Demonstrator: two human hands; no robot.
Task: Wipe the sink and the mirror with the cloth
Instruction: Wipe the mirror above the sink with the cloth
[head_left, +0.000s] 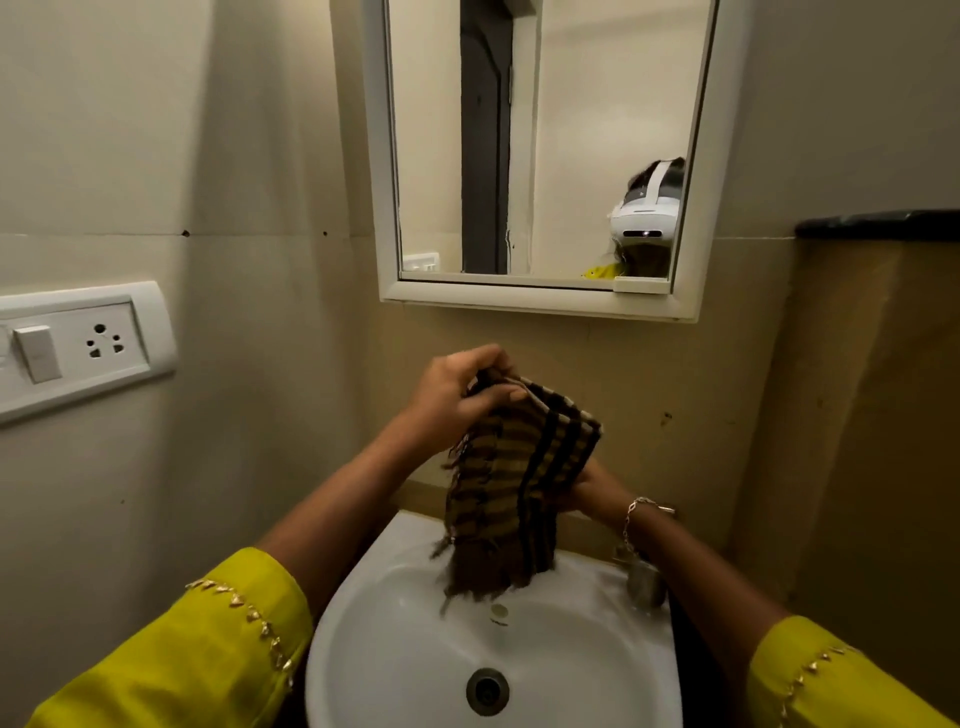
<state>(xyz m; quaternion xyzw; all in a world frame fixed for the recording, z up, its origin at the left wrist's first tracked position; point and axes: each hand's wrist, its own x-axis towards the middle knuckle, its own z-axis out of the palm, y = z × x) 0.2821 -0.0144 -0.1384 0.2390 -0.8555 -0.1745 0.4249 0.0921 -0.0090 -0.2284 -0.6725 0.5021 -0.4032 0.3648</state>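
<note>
A brown and black striped cloth (511, 483) with a frayed fringe hangs above the white sink (395, 654). My left hand (457, 397) pinches its top edge, fingers curled over the fabric. Lower and to the right, my right hand (592, 493) grips the cloth's right side; the cloth hides most of its fingers. The cloth's fringe dangles just above the basin's back rim. The white-framed mirror (571, 130) hangs on the wall above both hands and reflects a doorway and a headset.
A metal tap (644, 584) stands at the sink's back right, under my right forearm. A white switch and socket plate (78, 348) is on the left wall. A tiled boxed column with a dark ledge (878, 223) stands at right. The drain (487, 691) is in the basin.
</note>
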